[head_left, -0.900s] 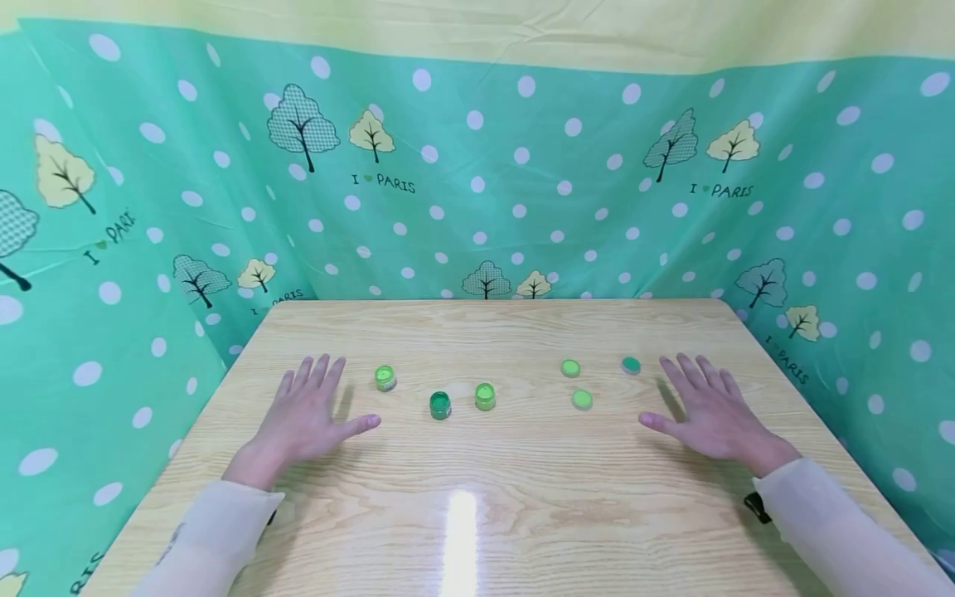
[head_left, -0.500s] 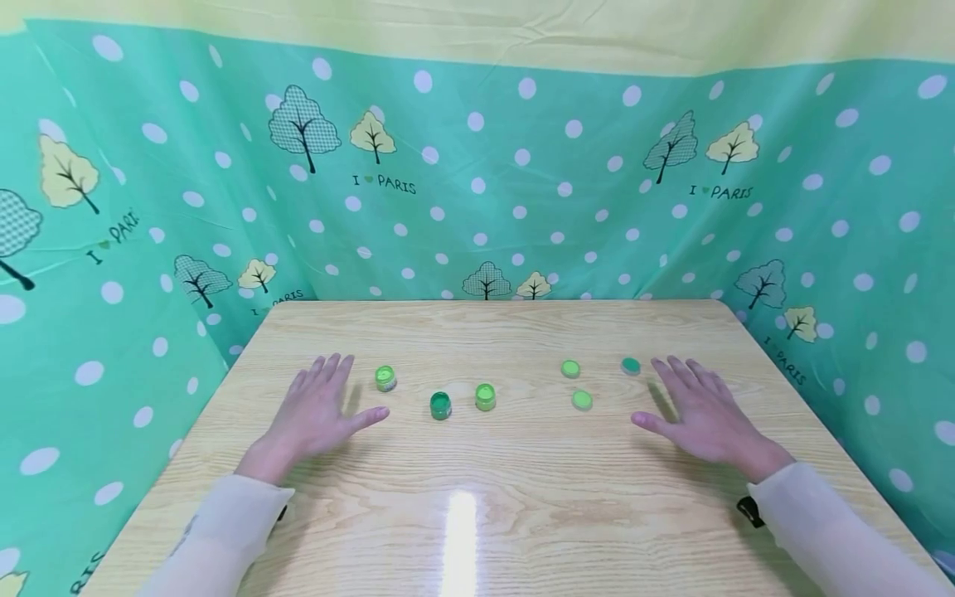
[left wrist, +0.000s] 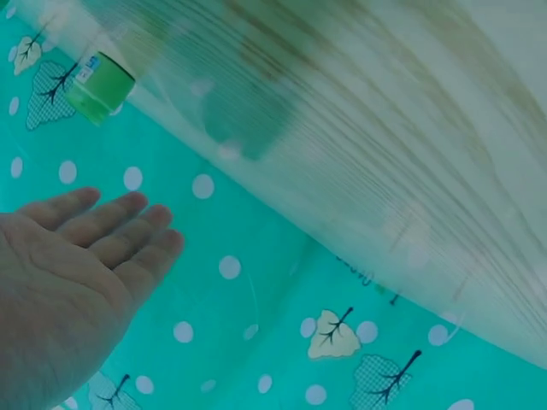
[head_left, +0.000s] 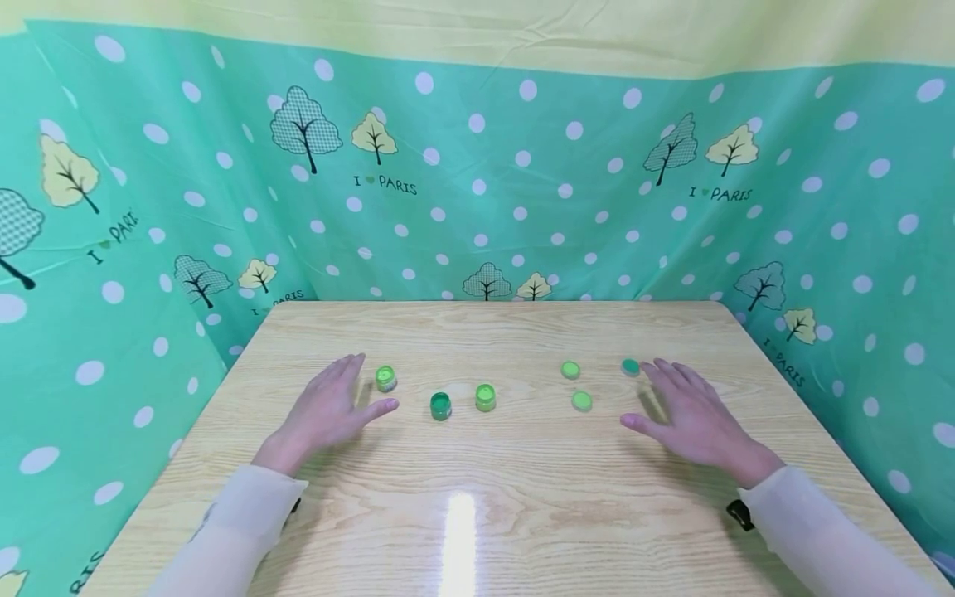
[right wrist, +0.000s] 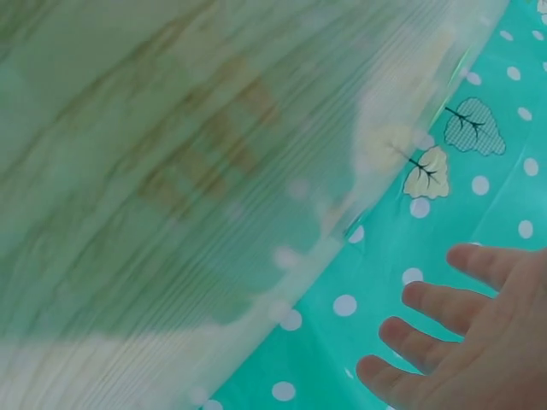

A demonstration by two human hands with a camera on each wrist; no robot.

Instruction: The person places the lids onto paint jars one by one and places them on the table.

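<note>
My left hand (head_left: 326, 412) hovers above the table with its fingers straight and thumb spread, just left of a light green jar (head_left: 385, 379). That jar also shows in the left wrist view as a green jar (left wrist: 101, 87) beyond the fingertips. A dark green jar (head_left: 440, 405) and another light green jar (head_left: 486, 397) stand side by side near the middle, lidless. On the right, my right hand (head_left: 691, 417) is spread, holding nothing. Its fingertips are near a dark green lid (head_left: 630, 366). Two light green lids (head_left: 570, 370) lie farther left of it.
The wooden table (head_left: 522, 497) has a bright light reflection near its front. A teal curtain (head_left: 477, 182) with white dots and printed trees hangs behind the table and along both sides.
Both hands have moved inward, the left to the right and the right to the left. The jars and lids stay where they were.
</note>
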